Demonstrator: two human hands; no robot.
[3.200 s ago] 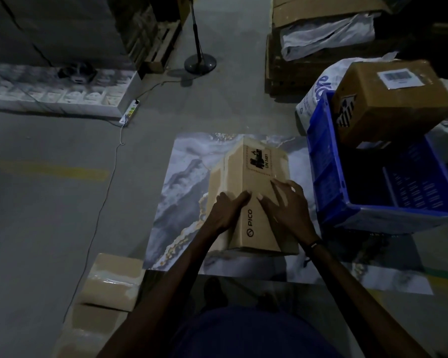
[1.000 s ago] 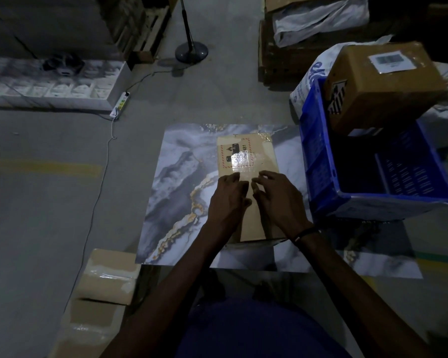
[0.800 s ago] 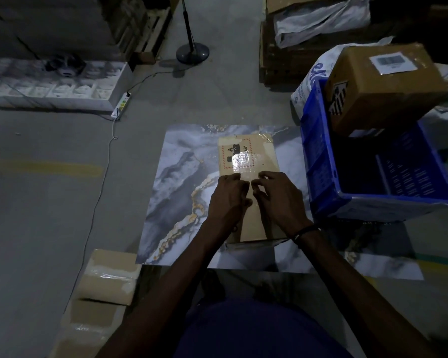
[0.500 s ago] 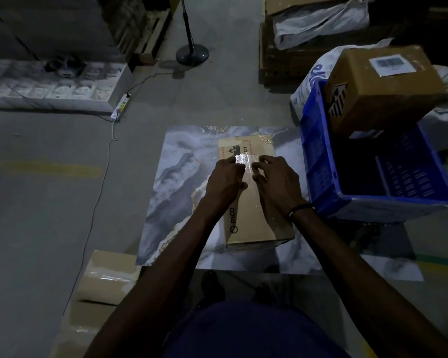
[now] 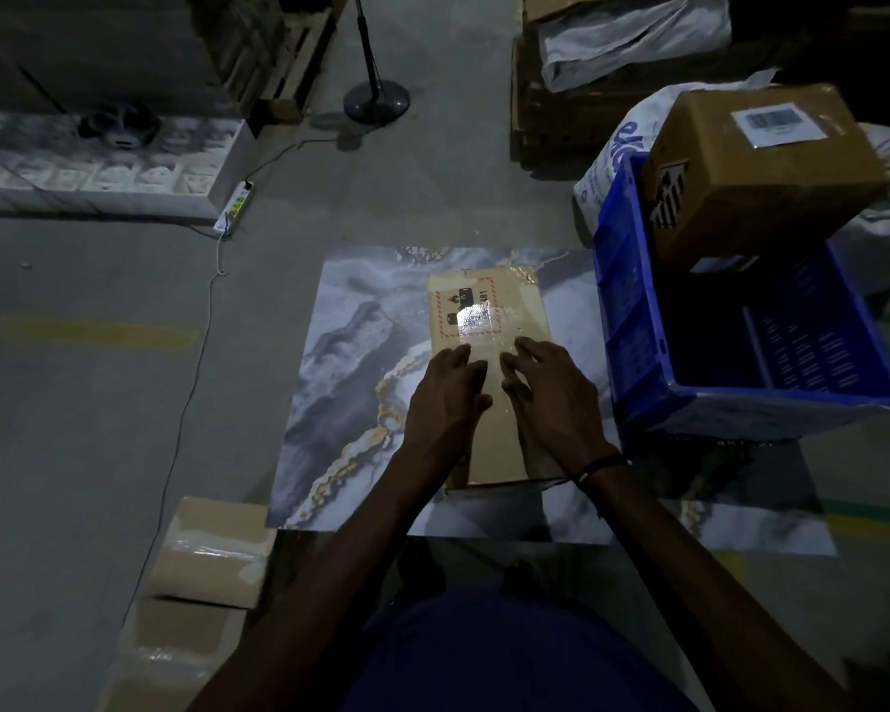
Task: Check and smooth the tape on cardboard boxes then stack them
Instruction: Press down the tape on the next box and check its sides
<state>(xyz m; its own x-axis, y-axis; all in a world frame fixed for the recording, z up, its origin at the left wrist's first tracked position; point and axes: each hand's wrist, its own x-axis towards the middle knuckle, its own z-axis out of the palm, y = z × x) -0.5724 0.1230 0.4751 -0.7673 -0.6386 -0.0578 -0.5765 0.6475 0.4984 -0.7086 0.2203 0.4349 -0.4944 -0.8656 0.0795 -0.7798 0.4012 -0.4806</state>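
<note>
Your left hand (image 5: 450, 398) and right hand (image 5: 551, 398) both lie flat, fingers straight and spread, pressing down on the top face of the cardboard box (image 5: 489, 321); neither grips anything. The box rests on the marbled mat (image 5: 350, 352), and its long axis runs straight away from you, from the near edge under your wrists to the far edge beyond the printed warning label (image 5: 463, 310). The glossy tape (image 5: 484, 326) follows that same axis down the middle, and it shines in the gap just ahead of your fingertips. So the untouched stretch lies forward of both hands, not to either side. Your hands sit level with each other, one on each side of the seam, so neither is clearly nearer to the far end. As I judge it, smoothing calls for a push along the length, away from your body. The stacked boxes (image 5: 212, 552) sit on the floor at your near left, so your left hand has the shorter reach there when stacking comes. The blue crate (image 5: 633, 321) stands just beside the box on your right, holding another box (image 5: 761, 182) tilted on its rim.
</note>
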